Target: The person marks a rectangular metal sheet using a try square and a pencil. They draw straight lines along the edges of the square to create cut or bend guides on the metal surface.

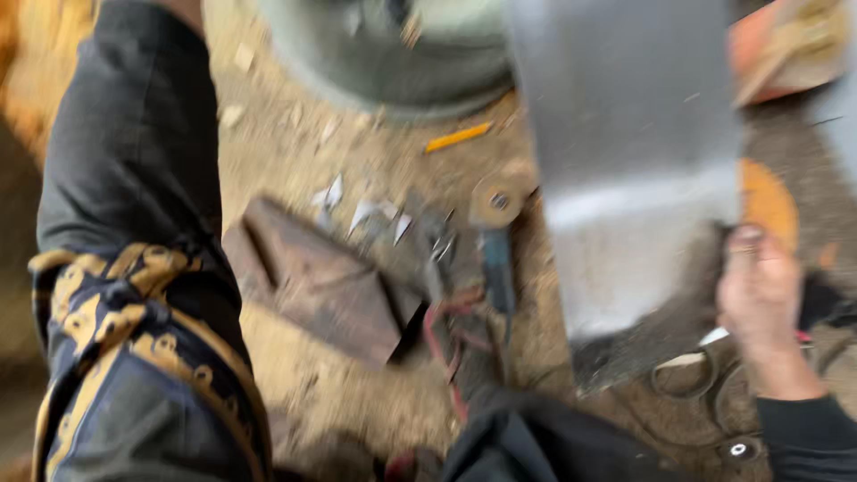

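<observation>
One hand shows: the right hand [759, 299] grips the lower right edge of a single grey metal sheet [625, 161]. Left of the sheet lie one angle grinder [495, 241], one rusty block [326, 281], one yellow pencil [457, 137]. The left hand's state I cannot tell.

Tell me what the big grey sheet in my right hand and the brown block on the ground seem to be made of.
The grey sheet looks like thin sheet metal: flat, dull grey, with a pale sheen. The brown block looks like rusty steel or iron, judging by its reddish-brown, rough surface; blur leaves it open. The right hand holds the sheet's edge.
</observation>
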